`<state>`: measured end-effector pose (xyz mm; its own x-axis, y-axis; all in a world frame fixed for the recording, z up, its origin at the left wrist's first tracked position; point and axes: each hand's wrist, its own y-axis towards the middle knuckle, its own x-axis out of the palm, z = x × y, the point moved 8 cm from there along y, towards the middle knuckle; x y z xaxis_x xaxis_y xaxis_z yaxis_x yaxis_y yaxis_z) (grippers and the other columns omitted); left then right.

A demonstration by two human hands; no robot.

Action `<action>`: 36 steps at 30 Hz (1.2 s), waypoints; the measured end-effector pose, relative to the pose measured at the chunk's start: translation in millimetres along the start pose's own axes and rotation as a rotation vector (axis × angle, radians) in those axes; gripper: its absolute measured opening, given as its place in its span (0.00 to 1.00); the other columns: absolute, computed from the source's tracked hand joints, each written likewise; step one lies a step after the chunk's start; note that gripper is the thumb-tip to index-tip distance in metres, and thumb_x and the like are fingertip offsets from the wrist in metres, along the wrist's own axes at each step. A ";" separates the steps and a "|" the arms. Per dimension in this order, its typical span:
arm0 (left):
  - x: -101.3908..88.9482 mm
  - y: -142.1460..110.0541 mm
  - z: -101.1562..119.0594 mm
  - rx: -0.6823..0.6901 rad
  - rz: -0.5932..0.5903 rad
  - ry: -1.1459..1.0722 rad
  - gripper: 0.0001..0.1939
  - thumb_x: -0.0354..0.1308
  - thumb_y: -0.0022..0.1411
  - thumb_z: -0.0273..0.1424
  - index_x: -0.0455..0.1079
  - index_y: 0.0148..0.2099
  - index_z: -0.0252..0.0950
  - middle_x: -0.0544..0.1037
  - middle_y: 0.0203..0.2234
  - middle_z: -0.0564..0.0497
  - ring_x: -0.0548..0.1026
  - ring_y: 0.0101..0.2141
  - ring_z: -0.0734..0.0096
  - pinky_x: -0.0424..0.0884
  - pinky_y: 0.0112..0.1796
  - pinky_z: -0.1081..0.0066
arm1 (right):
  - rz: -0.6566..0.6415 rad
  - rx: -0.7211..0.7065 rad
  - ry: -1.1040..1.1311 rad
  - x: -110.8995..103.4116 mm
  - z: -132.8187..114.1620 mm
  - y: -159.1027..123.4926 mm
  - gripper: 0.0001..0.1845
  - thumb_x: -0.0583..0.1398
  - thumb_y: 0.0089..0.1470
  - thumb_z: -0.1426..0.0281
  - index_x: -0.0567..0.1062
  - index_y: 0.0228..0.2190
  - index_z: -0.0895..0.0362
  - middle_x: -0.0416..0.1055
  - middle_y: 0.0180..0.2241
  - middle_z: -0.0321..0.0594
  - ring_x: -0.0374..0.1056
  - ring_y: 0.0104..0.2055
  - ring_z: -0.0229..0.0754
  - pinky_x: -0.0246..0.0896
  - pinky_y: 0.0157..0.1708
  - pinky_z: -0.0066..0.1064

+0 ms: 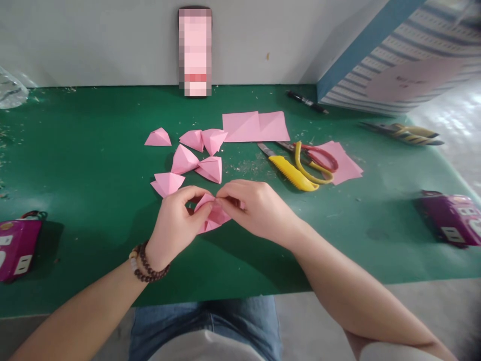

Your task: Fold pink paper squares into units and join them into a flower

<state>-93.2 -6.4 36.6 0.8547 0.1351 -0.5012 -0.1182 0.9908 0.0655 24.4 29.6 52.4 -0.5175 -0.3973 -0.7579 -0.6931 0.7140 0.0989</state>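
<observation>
Low over the near part of the green table [112,220], a partly folded piece of pink paper [210,220] is held between both hands. My left hand [178,220], with beads at the wrist, pinches its left side between thumb and fingers. My right hand [255,208] grips the upper right of the same paper, fingertips almost meeting those of the left. Some of the paper is hidden behind the fingers. Just beyond the hands lie several folded pink paper pieces [184,159], pointed and three-dimensional; the nearest one [168,184] is beside my left hand.
Flat pink sheets [242,128] lie behind the folded pieces, with more sheets [343,163] under red-and-yellow-handled scissors [315,160]. A yellow-handled knife [293,173], a pen [306,102] and pliers [406,133] are to the right. A phone [195,52] leans at the back; purple boxes [453,218] flank both sides.
</observation>
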 end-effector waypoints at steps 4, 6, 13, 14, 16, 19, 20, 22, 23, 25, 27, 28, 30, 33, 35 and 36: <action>0.0 -0.5 1.4 0.017 0.014 -0.012 0.04 0.58 0.55 0.25 0.73 0.34 0.37 0.79 0.26 0.54 0.74 0.24 0.73 0.70 0.22 0.76 | 0.064 -0.053 -0.020 -1.8 -3.7 0.6 0.10 0.54 0.54 0.76 0.70 0.23 0.58 0.66 0.23 0.36 0.60 0.27 0.35 0.53 0.28 0.26; -1.5 -0.2 1.8 0.024 0.020 0.000 0.03 0.59 0.56 0.25 0.73 0.34 0.37 0.78 0.26 0.54 0.74 0.24 0.74 0.70 0.24 0.76 | 0.050 -0.012 0.041 -2.9 -0.1 1.1 0.10 0.54 0.56 0.74 0.71 0.24 0.58 0.68 0.24 0.35 0.60 0.27 0.34 0.53 0.28 0.25; -8.7 0.3 3.5 0.035 0.056 0.024 0.02 0.58 0.58 0.26 0.72 0.34 0.37 0.78 0.27 0.54 0.74 0.27 0.72 0.72 0.28 0.74 | -0.042 0.058 0.059 -4.8 4.6 0.1 0.09 0.55 0.54 0.74 0.70 0.24 0.57 0.66 0.23 0.33 0.58 0.24 0.33 0.51 0.25 0.25; -8.0 0.0 3.1 0.031 0.051 0.012 0.02 0.58 0.58 0.26 0.72 0.34 0.37 0.78 0.27 0.54 0.75 0.27 0.72 0.72 0.27 0.75 | -0.033 0.037 0.041 -4.6 3.5 0.1 0.08 0.55 0.54 0.74 0.69 0.24 0.57 0.65 0.23 0.33 0.57 0.24 0.33 0.51 0.25 0.24; -5.2 -0.7 1.9 0.017 0.033 -0.027 0.03 0.58 0.58 0.26 0.72 0.35 0.37 0.79 0.29 0.53 0.76 0.28 0.72 0.72 0.27 0.75 | -0.015 0.000 0.009 -3.4 1.8 0.2 0.07 0.55 0.53 0.74 0.68 0.23 0.57 0.63 0.22 0.32 0.56 0.24 0.33 0.51 0.26 0.24; -1.1 -1.4 1.6 0.016 0.004 -0.088 0.04 0.59 0.57 0.28 0.73 0.37 0.37 0.79 0.32 0.51 0.77 0.32 0.70 0.74 0.29 0.74 | 0.028 -0.052 -0.034 -3.3 -0.9 0.1 0.08 0.56 0.50 0.77 0.67 0.22 0.57 0.62 0.22 0.33 0.57 0.26 0.34 0.51 0.27 0.25; -0.7 -1.3 1.7 0.019 0.000 -0.095 0.04 0.59 0.57 0.28 0.73 0.37 0.38 0.79 0.33 0.51 0.77 0.32 0.69 0.74 0.29 0.74 | 0.039 -0.068 -0.040 -3.6 -2.1 0.0 0.08 0.56 0.50 0.77 0.66 0.21 0.57 0.63 0.22 0.33 0.57 0.26 0.34 0.51 0.27 0.25; -1.0 -0.7 2.4 0.033 -0.003 -0.077 0.03 0.58 0.58 0.28 0.73 0.35 0.38 0.79 0.31 0.52 0.76 0.31 0.70 0.72 0.28 0.75 | 0.046 -0.085 -0.042 -4.1 -4.2 -0.3 0.09 0.56 0.50 0.77 0.66 0.21 0.57 0.64 0.22 0.34 0.58 0.27 0.35 0.52 0.28 0.26; -1.4 -0.3 2.9 0.042 -0.003 -0.056 0.03 0.57 0.58 0.27 0.73 0.34 0.38 0.78 0.30 0.52 0.75 0.29 0.72 0.71 0.26 0.76 | 0.036 -0.081 -0.039 -3.8 -4.5 -0.3 0.09 0.56 0.50 0.77 0.67 0.21 0.57 0.64 0.22 0.34 0.58 0.27 0.35 0.52 0.28 0.26; -2.6 0.4 4.5 0.067 0.000 -0.013 0.05 0.56 0.59 0.26 0.72 0.32 0.38 0.77 0.28 0.53 0.73 0.27 0.74 0.68 0.24 0.76 | 0.002 -0.043 -0.020 -2.6 -2.9 -0.4 0.08 0.56 0.52 0.76 0.69 0.22 0.57 0.66 0.22 0.34 0.59 0.26 0.34 0.52 0.28 0.26; -3.1 0.6 6.7 0.098 0.005 0.010 0.04 0.56 0.59 0.25 0.72 0.33 0.37 0.77 0.28 0.53 0.72 0.26 0.74 0.67 0.23 0.77 | -0.023 0.022 0.019 -1.6 0.7 -0.7 0.05 0.57 0.52 0.74 0.71 0.26 0.57 0.68 0.24 0.34 0.61 0.25 0.33 0.53 0.27 0.25; -2.9 0.4 7.9 0.111 0.005 0.016 0.04 0.56 0.59 0.25 0.72 0.33 0.37 0.77 0.28 0.53 0.72 0.26 0.74 0.67 0.23 0.77 | -0.026 0.055 0.050 -1.5 2.6 -0.9 0.04 0.58 0.52 0.73 0.72 0.27 0.57 0.70 0.25 0.34 0.62 0.25 0.33 0.53 0.26 0.25; -1.8 -0.2 9.6 0.127 0.005 0.023 0.04 0.56 0.59 0.25 0.72 0.33 0.37 0.77 0.29 0.53 0.72 0.27 0.74 0.67 0.24 0.76 | -0.017 0.109 0.124 -1.3 5.7 -1.4 0.02 0.58 0.51 0.73 0.72 0.28 0.57 0.71 0.25 0.33 0.64 0.25 0.33 0.55 0.26 0.24; -0.6 -1.0 9.0 0.112 0.012 0.025 0.04 0.56 0.59 0.25 0.72 0.34 0.38 0.77 0.29 0.53 0.72 0.27 0.74 0.66 0.24 0.76 | 0.007 0.171 0.219 -0.1 9.2 -1.9 0.04 0.58 0.49 0.76 0.71 0.25 0.57 0.71 0.23 0.31 0.64 0.25 0.32 0.56 0.25 0.23; -0.1 -0.9 7.5 0.091 0.010 0.007 0.04 0.56 0.59 0.26 0.72 0.34 0.38 0.77 0.29 0.53 0.73 0.28 0.74 0.67 0.24 0.76 | 0.025 0.190 0.241 -0.2 10.5 -2.1 0.05 0.58 0.48 0.77 0.71 0.25 0.57 0.70 0.22 0.30 0.64 0.24 0.32 0.56 0.25 0.23; 0.6 -0.7 6.8 0.081 0.000 -0.008 0.03 0.57 0.59 0.26 0.72 0.35 0.37 0.77 0.30 0.53 0.73 0.29 0.73 0.68 0.26 0.76 | 0.035 0.191 0.244 -0.7 10.7 -2.1 0.05 0.57 0.48 0.77 0.71 0.24 0.57 0.70 0.22 0.30 0.64 0.24 0.32 0.56 0.25 0.23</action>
<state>-89.1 -7.0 42.2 0.8587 0.1350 -0.4944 -0.0773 0.9878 0.1354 31.6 34.5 45.9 -0.6605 -0.4809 -0.5766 -0.5778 0.8160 -0.0187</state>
